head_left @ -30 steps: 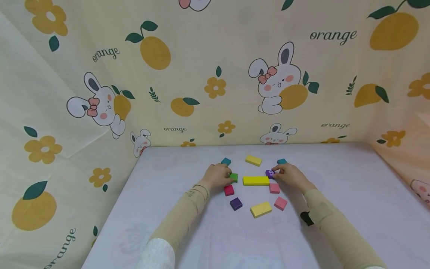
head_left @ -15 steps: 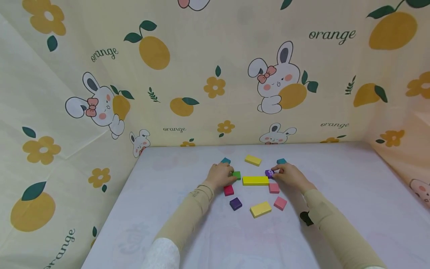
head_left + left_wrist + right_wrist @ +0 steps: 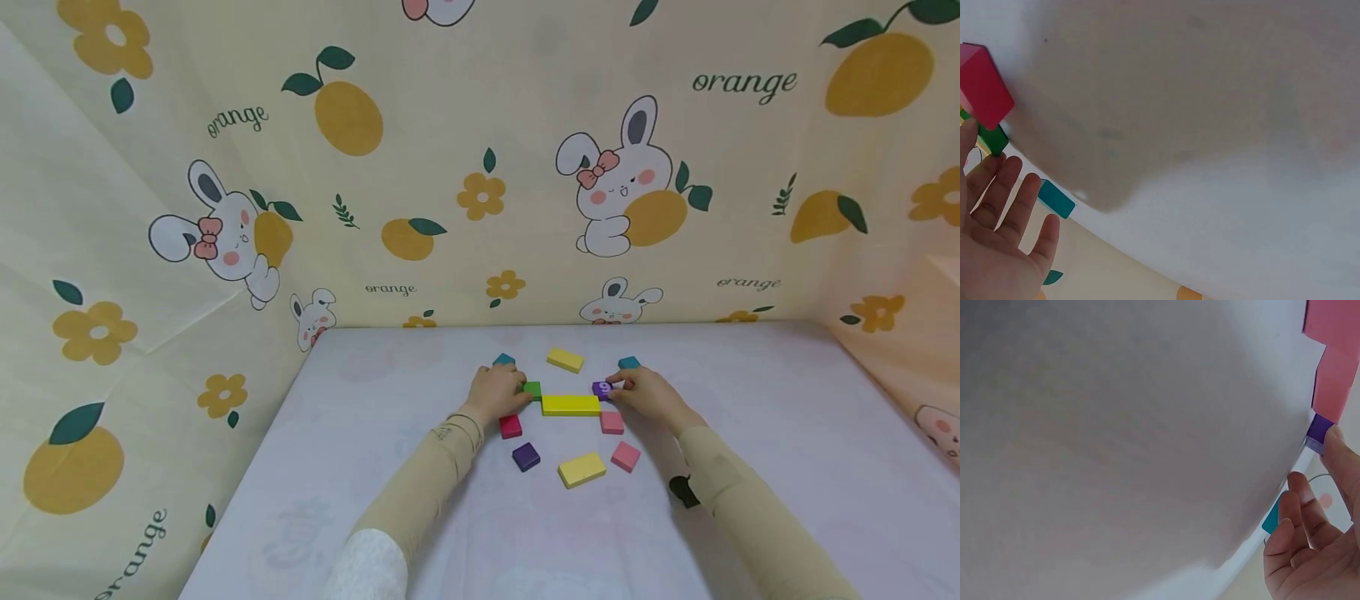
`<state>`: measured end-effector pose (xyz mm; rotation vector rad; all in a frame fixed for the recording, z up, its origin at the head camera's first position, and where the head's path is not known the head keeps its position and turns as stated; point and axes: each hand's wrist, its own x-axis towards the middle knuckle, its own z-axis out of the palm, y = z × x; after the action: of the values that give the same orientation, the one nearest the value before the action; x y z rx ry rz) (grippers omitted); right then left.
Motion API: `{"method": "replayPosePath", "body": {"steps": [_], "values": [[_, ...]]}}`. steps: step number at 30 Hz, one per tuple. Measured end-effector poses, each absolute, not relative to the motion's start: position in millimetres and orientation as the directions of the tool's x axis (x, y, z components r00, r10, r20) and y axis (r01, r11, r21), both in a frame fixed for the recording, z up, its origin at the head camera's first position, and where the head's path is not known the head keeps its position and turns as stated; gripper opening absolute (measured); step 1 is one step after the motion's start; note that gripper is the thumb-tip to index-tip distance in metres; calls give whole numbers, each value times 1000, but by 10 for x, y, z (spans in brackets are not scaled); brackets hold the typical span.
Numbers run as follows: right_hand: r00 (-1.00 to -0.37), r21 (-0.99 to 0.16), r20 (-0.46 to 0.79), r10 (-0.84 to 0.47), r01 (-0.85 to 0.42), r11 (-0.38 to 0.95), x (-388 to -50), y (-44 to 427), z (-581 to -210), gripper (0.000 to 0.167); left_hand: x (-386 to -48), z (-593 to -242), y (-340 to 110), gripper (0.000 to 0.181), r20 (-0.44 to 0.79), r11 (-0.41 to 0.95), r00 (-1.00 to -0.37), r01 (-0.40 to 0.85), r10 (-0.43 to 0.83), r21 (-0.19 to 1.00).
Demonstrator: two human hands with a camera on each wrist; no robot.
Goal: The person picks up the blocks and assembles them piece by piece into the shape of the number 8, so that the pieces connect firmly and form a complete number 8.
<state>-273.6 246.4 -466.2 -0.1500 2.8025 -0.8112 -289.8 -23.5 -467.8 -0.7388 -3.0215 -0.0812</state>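
Observation:
With thumb and forefinger my left hand (image 3: 496,393) pinches a small green block (image 3: 532,390), which lies at the left end of a long yellow block (image 3: 571,406). At the other end, my right hand (image 3: 647,395) pinches a purple block (image 3: 602,389) marked with a 9. In the left wrist view the green block (image 3: 993,139) shows between thumb and forefinger, with the other fingers spread loosely. The purple block (image 3: 1319,432) appears at the thumb in the right wrist view. A red block (image 3: 511,427) is just below my left hand, and a pink block (image 3: 612,422) below the purple one.
Teal blocks (image 3: 628,362) lie behind both hands, one partly hidden by the left. A pale yellow block (image 3: 566,359) is at the back, another yellow block (image 3: 582,470) in front. A dark purple block (image 3: 527,457) and a second pink block (image 3: 626,457) flank the front one.
My left hand has slid the green block to the right and slightly back, up to the long yellow block. The right hand and the purple block have stayed in place.

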Motion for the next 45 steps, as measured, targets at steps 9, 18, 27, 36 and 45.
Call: {"method": "replayPosePath", "body": {"steps": [9,18,27,36,45], "values": [[-971,-542,-185,-148,-25,840,-2734,2462,-4666,35,-2901,-4680,-235,35,36,887,-888,460,458,48],[-970,-550,-197,-139,-8,835,-2725,2461,-4655,35,-2909,-4692,-245,38,34,879,-883,469,468,89],[-972,-550,-187,-144,-18,835,-2751,2469,-4676,34,-2922,-4705,-253,34,40,885,-886,464,463,44],[-972,-554,-185,-144,-18,832,-2743,2470,-4690,35,-2921,-4743,-241,36,55,883,-883,468,466,26],[-973,-552,-177,-145,-24,834,-2727,2470,-4692,34,-2905,-4738,-286,43,61,893,-894,448,444,53]]}}
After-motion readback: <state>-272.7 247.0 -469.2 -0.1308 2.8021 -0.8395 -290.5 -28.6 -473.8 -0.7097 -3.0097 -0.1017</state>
